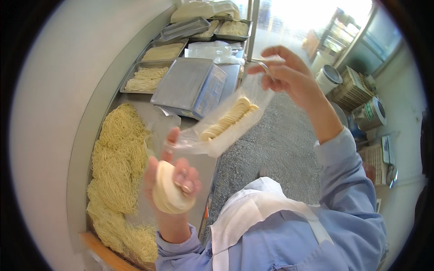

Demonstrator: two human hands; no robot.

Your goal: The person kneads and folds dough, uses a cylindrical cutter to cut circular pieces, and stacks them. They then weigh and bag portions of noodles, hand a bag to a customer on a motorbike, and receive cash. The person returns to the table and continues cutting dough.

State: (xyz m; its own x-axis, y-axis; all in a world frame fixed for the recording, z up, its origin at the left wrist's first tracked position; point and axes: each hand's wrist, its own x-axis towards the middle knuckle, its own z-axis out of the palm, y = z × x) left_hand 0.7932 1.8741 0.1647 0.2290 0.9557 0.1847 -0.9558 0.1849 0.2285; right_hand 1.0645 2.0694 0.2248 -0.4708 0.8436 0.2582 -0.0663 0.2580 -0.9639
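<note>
A short stack of round dough wrappers (pixel 171 193) rests in my left hand (pixel 181 181), with the fingers curled over its edge. My left index finger is stretched out against the lower end of a clear plastic bag (pixel 217 149). Inside the bag lies a long row of overlapping round wrappers (pixel 227 120). My right hand (pixel 284 73) is raised at the bag's upper end and pinches the plastic, so the bag slants between both hands above the counter's edge. What the right fingertips hold is partly blurred.
A large heap of thin yellow noodles (pixel 118 162) lies along the wall on the metal counter (pixel 200 166). Behind it stands a weighing scale (pixel 184 83), then trays of noodles (pixel 145 78) and white plastic bags (pixel 213 50). Bins (pixel 369 113) and crates (pixel 351 88) line the right wall.
</note>
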